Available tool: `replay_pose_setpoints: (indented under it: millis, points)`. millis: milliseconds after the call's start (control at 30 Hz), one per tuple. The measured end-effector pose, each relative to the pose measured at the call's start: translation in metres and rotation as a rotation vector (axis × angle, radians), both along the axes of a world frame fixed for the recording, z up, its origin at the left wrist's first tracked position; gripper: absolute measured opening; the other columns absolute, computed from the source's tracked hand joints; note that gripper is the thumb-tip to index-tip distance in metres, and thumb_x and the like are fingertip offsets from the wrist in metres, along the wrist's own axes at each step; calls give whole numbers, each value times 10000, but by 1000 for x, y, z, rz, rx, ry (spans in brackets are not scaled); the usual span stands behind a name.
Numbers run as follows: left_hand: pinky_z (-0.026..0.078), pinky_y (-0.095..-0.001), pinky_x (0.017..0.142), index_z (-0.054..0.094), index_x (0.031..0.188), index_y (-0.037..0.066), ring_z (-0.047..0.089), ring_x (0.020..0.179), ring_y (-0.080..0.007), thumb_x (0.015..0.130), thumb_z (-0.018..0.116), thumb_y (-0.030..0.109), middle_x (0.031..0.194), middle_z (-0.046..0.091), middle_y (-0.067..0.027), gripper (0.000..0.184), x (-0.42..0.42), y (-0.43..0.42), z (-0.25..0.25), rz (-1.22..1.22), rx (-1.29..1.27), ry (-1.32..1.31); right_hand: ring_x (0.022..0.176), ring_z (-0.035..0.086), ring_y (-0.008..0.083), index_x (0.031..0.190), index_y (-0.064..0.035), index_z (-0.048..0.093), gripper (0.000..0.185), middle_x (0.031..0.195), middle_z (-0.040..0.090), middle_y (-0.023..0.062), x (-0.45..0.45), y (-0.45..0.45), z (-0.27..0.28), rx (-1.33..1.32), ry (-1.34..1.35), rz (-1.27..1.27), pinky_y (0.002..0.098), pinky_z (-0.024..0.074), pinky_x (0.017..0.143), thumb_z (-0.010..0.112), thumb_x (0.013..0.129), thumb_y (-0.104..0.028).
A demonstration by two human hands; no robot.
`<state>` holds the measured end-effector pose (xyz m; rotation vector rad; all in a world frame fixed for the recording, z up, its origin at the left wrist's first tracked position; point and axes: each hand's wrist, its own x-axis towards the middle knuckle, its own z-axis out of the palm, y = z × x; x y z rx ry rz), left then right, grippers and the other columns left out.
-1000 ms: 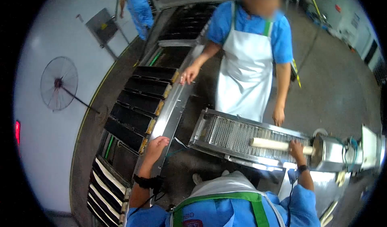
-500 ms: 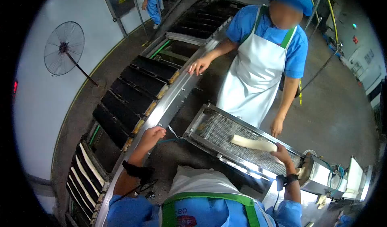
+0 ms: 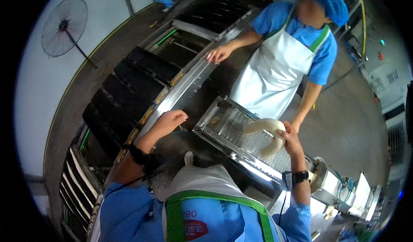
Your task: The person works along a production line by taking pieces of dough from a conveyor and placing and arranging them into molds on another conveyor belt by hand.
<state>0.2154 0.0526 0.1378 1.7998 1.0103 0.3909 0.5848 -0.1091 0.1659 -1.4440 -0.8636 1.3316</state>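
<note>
My right hand [image 3: 291,142] grips a thick roll of pale dough [image 3: 267,125] at its middle. The roll hangs bent in a U, both ends drooping to the left, above a metal mesh conveyor [image 3: 232,128]. Out to the left, my left hand [image 3: 170,121] is curled closed with nothing visible in it. It is beside the metal rail [image 3: 174,96] of a long line of black trays [image 3: 124,89]. Long white dough strips [image 3: 79,177] lie in the grooves of the trays at lower left.
Across the mesh conveyor stands a co-worker in a white apron [image 3: 269,74], one hand [image 3: 219,53] on the rail, the other near the conveyor. A metal machine [image 3: 333,188] adjoins the conveyor's right end. A large fan [image 3: 64,26] stands by the wall.
My right hand has lifted the dough roll off the mesh belt, and the roll has folded into a U. My left hand stays curled by the rail. The camera view has shifted.
</note>
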Motion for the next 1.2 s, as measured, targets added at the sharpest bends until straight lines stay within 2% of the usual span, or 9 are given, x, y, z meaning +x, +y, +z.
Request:
replay_pose_setpoints:
  millis: [333, 433, 667, 767, 867, 967, 1067, 1133, 1200]
  points:
    - [371, -230, 667, 468, 973, 42, 463, 836, -129, 778, 432, 166, 917, 498, -33, 234, -41, 17, -4, 6, -58, -18, 635, 506, 120, 926, -20, 378, 315, 816, 471, 80, -42, 13, 22, 125, 141, -167, 232, 468, 549, 528, 701, -179]
    - [358, -294, 733, 358, 1090, 101, 388, 963, -179, 778, 432, 171, 1087, 384, -39, 328, -27, 8, 9, 58, -143, -44, 668, 515, 144, 931, -11, 370, 326, 838, 459, 93, -45, 18, 33, 178, 194, -83, 258, 475, 595, 531, 693, -165]
    - [347, -311, 775, 379, 1073, 73, 386, 991, -200, 770, 448, 161, 1103, 366, -70, 323, -47, -22, 9, 99, -112, -152, 669, 525, 151, 968, 11, 350, 365, 869, 449, 114, -54, 72, 50, 110, 145, 42, 256, 472, 605, 519, 689, -153]
    - [343, -312, 791, 392, 1059, 73, 372, 1008, -200, 766, 443, 143, 1102, 363, -69, 305, -64, -47, 27, 228, -120, -105, 743, 514, 169, 1034, 32, 330, 431, 903, 446, 129, -60, 122, 50, 293, 219, 168, 275, 460, 649, 501, 689, -163]
    - [339, -309, 793, 394, 1058, 74, 372, 1008, -198, 761, 434, 143, 1095, 368, -70, 307, -77, -69, 32, 357, -109, -106, 753, 509, 184, 1013, 27, 342, 395, 899, 450, 123, -83, 190, 75, 375, 121, 280, 264, 456, 634, 486, 682, -134]
    - [331, -306, 799, 397, 1056, 71, 377, 999, -196, 753, 424, 140, 1085, 375, -74, 312, -86, -92, 42, 471, -88, -82, 705, 526, 182, 1007, 7, 360, 461, 855, 458, 115, -105, 250, 98, 551, 39, 468, 260, 466, 611, 523, 655, -242]
    - [300, -294, 828, 412, 1041, 69, 375, 995, -187, 737, 421, 125, 1083, 373, -75, 309, -91, -112, 48, 522, -79, -104, 694, 539, 182, 1025, 10, 360, 435, 860, 473, 107, -124, 311, 98, 559, 25, 623, 267, 467, 600, 486, 691, -239]
    - [280, -279, 844, 418, 1040, 72, 366, 1003, -182, 728, 429, 127, 1094, 366, -75, 317, -86, -119, 55, 606, -106, -116, 772, 529, 190, 1016, 19, 377, 441, 875, 471, 106, -136, 349, 89, 408, -14, 659, 290, 441, 640, 503, 693, -253]
    - [262, -277, 857, 402, 1059, 73, 346, 1023, -181, 723, 428, 125, 1105, 356, -76, 341, -83, -111, 63, 599, -106, -90, 820, 500, 172, 1000, 37, 413, 472, 891, 474, 112, -144, 397, 56, 345, -385, 586, 293, 401, 679, 532, 691, -298]
